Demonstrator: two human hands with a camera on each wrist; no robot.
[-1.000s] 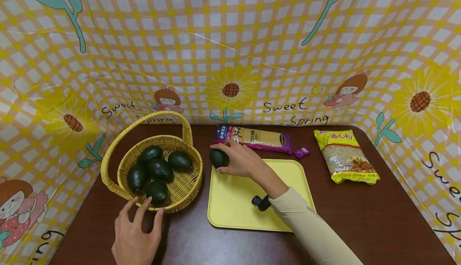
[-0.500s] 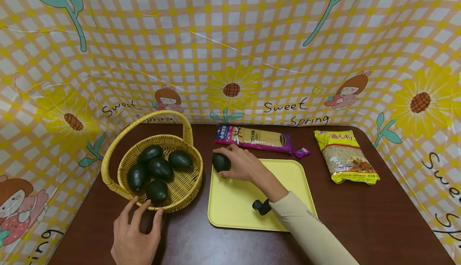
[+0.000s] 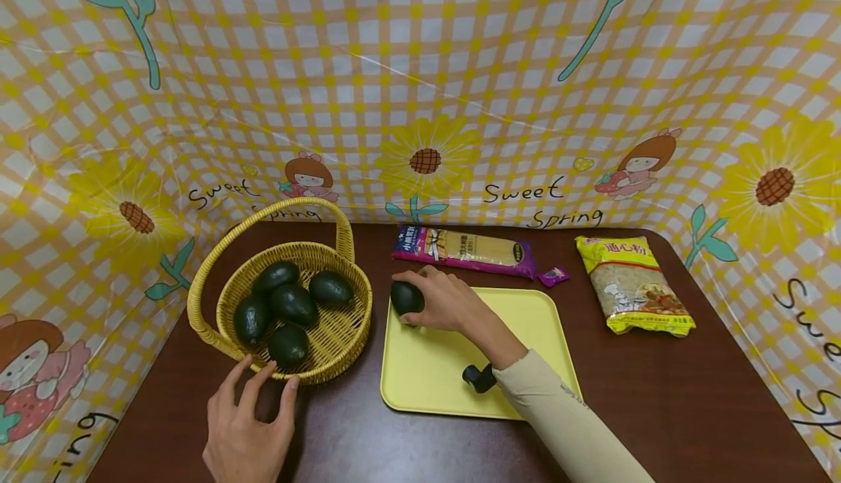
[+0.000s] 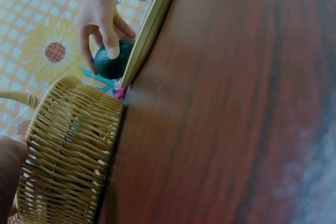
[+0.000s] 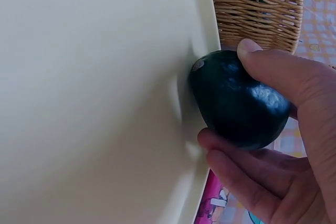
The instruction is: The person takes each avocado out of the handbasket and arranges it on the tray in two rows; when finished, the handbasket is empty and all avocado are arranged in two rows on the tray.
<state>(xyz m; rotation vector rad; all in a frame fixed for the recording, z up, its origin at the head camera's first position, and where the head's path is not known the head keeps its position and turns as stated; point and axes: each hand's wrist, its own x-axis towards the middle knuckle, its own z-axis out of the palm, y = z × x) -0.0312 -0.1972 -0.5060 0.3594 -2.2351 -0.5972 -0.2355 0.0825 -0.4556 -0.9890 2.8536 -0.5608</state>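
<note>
My right hand [image 3: 450, 304] holds a dark green avocado [image 3: 406, 298] at the back left corner of the yellow tray [image 3: 434, 373]. In the right wrist view, thumb and fingers lie on opposite sides of that avocado [image 5: 236, 100], whose stem end points toward the tray. Several more avocados [image 3: 293, 306] lie in a wicker basket [image 3: 360, 341] on the left. My left hand [image 3: 250, 424] is at the basket's front rim with its fingers spread and loosely bent, fingertips right at the wicker. The left wrist view shows the basket's woven side [image 4: 73, 140] beside the left thumb.
Behind the tray lies a purple noodle packet [image 3: 469, 251] with a small purple sachet [image 3: 553, 276] by its end. A yellow pasta bag [image 3: 634, 286] is at the right. The basket's tall handle [image 3: 197, 297] arches up. A patterned cloth [image 3: 420, 67] surrounds the brown table [image 3: 355, 439].
My right hand has shifted slightly right with the avocado, from the tray's left edge to over its back left corner. The left hand stays at the basket rim.
</note>
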